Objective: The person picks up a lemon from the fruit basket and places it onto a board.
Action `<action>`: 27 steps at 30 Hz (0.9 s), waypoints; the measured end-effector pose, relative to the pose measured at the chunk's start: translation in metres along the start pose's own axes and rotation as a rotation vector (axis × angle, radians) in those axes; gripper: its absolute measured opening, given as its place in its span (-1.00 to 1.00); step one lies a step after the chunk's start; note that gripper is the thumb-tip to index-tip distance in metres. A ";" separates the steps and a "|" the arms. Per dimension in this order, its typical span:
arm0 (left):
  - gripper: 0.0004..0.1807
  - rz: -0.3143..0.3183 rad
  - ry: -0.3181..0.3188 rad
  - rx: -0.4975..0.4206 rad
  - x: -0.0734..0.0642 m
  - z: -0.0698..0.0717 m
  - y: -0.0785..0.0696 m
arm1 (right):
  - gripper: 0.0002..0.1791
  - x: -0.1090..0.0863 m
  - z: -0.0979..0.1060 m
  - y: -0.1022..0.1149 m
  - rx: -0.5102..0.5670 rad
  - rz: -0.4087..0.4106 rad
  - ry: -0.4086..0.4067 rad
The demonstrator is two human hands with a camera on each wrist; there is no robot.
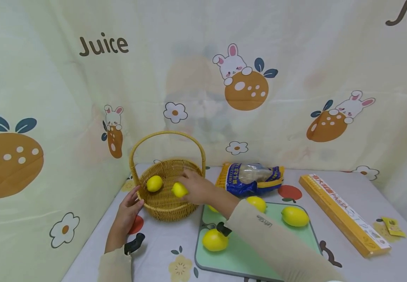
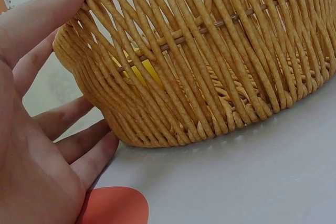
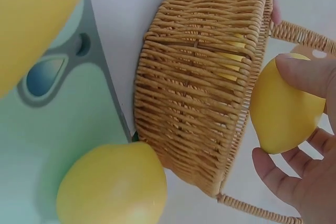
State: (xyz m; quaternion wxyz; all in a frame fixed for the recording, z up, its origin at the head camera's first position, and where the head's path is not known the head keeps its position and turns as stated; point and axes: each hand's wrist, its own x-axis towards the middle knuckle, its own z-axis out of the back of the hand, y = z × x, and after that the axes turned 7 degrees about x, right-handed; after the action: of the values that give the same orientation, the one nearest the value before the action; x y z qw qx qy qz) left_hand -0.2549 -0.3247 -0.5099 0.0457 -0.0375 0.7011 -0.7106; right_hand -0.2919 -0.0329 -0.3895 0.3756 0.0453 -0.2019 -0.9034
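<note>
A woven wicker basket (image 1: 170,213) with a tall arched handle stands on the table, a lemon (image 1: 154,183) lying inside at its left. Over the basket's right side my right hand (image 1: 196,188) holds another lemon (image 1: 180,190). The right wrist view shows this lemon (image 3: 286,106) between thumb and fingers, beside the rim. My left hand (image 1: 127,213) touches the basket's left side. Seen from the left wrist, its thumb (image 2: 58,3) is at the rim and the fairly straight fingers (image 2: 89,148) rest against the outer wall.
Several lemons, one at the front left (image 1: 215,240) and one at the right (image 1: 295,216), lie on a green cutting board (image 1: 249,260), partly hidden by my right sleeve. Behind it sits a blue pasta bag (image 1: 238,182). Farther right are a long pasta box (image 1: 344,215) and a small yellow packet (image 1: 393,227).
</note>
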 end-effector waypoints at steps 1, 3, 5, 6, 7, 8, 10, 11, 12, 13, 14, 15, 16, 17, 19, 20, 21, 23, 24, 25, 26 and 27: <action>-0.29 0.005 -0.004 0.002 0.000 0.000 0.000 | -0.30 -0.002 0.001 0.000 -0.002 0.002 0.000; -0.29 0.012 -0.010 0.008 -0.001 0.000 0.000 | -0.30 -0.005 0.004 0.000 -0.008 0.010 -0.004; -0.29 0.013 -0.008 0.006 -0.001 0.000 0.000 | -0.30 -0.008 0.006 0.000 -0.009 0.013 -0.008; -0.29 0.010 -0.006 0.000 -0.001 -0.001 0.000 | -0.30 -0.010 0.007 -0.001 -0.011 0.012 -0.011; -0.29 0.009 -0.004 -0.003 -0.001 -0.001 0.000 | -0.31 -0.011 0.007 -0.001 -0.011 0.010 -0.014; -0.29 0.008 -0.001 -0.008 -0.001 -0.001 0.000 | -0.31 -0.012 0.008 -0.002 -0.008 0.008 -0.016; -0.28 0.006 0.000 -0.013 0.000 -0.002 0.001 | -0.30 -0.015 0.008 -0.003 0.003 -0.001 -0.018; -0.28 0.006 -0.004 -0.014 0.000 -0.002 0.001 | -0.30 -0.016 0.009 -0.004 0.007 -0.002 -0.021; -0.28 0.006 -0.002 -0.011 0.000 -0.002 0.001 | -0.30 -0.017 0.009 -0.004 0.012 -0.003 -0.022; -0.28 0.006 -0.003 -0.011 0.000 -0.002 0.002 | -0.30 -0.019 0.010 -0.004 0.019 -0.003 -0.024; -0.27 0.007 -0.002 -0.008 0.000 -0.002 0.002 | -0.29 -0.020 0.011 -0.005 0.022 -0.002 -0.025; -0.27 0.009 -0.004 0.000 0.000 -0.001 0.002 | -0.29 -0.021 0.012 -0.005 0.024 -0.001 -0.026; -0.27 0.011 -0.003 0.003 0.000 -0.001 0.002 | -0.29 -0.022 0.013 -0.005 0.029 0.002 -0.027; -0.27 0.009 -0.002 0.005 0.000 0.000 0.002 | -0.29 -0.024 0.014 -0.005 0.029 0.003 -0.028; -0.27 0.011 -0.003 0.014 0.000 0.000 0.002 | -0.30 -0.027 0.017 -0.005 0.032 0.004 -0.029; -0.27 0.010 -0.002 0.020 0.000 0.001 0.002 | -0.30 -0.028 0.018 -0.005 0.028 0.003 -0.030; -0.28 0.008 -0.003 0.025 0.000 0.001 0.001 | -0.30 -0.029 0.020 -0.005 0.025 0.003 -0.031; -0.28 0.002 -0.003 0.028 0.000 0.001 0.001 | -0.30 -0.033 0.022 -0.004 0.015 0.002 -0.035; -0.27 0.000 -0.001 0.035 -0.001 0.001 0.001 | -0.31 -0.034 0.024 -0.005 0.010 0.003 -0.036; -0.27 0.003 -0.006 0.041 -0.001 0.001 0.001 | -0.31 -0.035 0.025 -0.005 0.005 0.006 -0.039; -0.27 0.003 -0.006 0.043 -0.001 0.001 0.001 | -0.31 -0.037 0.026 -0.005 0.006 0.007 -0.039; -0.27 0.003 -0.006 0.048 -0.001 0.001 0.001 | -0.31 -0.039 0.027 -0.006 0.005 0.009 -0.040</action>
State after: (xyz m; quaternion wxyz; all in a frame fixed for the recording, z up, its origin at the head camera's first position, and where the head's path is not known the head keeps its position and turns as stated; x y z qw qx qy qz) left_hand -0.2537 -0.3256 -0.5110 0.0501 -0.0375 0.6836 -0.7272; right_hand -0.2744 0.0067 -0.3696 0.3756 0.0272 -0.2116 -0.9019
